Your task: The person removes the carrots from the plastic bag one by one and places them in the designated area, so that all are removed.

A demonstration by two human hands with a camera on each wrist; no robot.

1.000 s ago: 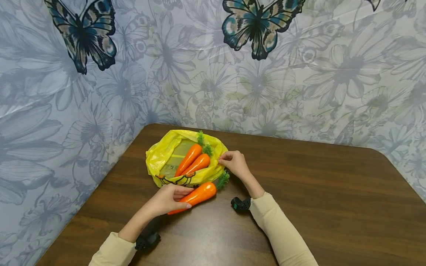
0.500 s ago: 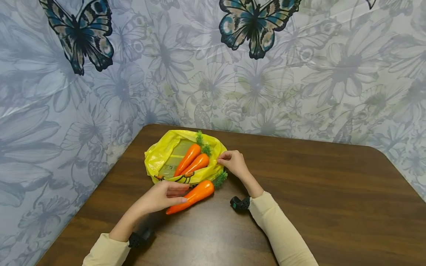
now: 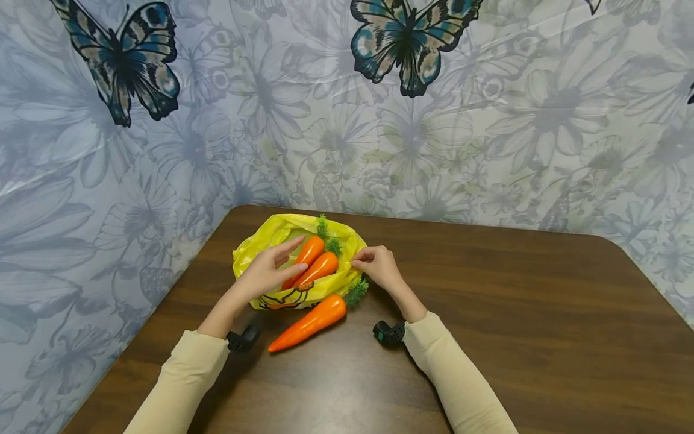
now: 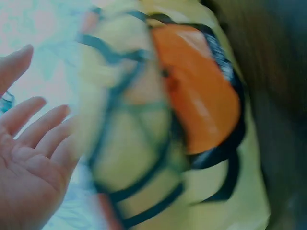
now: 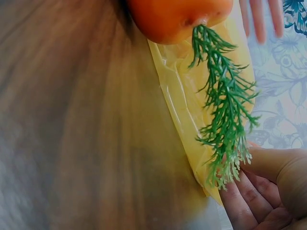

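Note:
A yellow plastic bag with a black-and-orange print lies with its mouth spread on the table. Inside it are two orange carrots with green tops, one carrot in front of the other carrot. A third carrot lies on the table before the bag, its green top near my right hand in the right wrist view. My left hand hovers over the bag's left side, fingers extended, holding nothing. My right hand pinches the bag's right rim between thumb and fingers.
The brown wooden table reaches far to the right. Behind it hangs a floral wall covering with butterflies. Black wrist devices sit under both cuffs, such as the right device.
My left hand has let go of the front carrot and moved up over the bag. That carrot stays on the table. The right hand keeps its hold on the rim.

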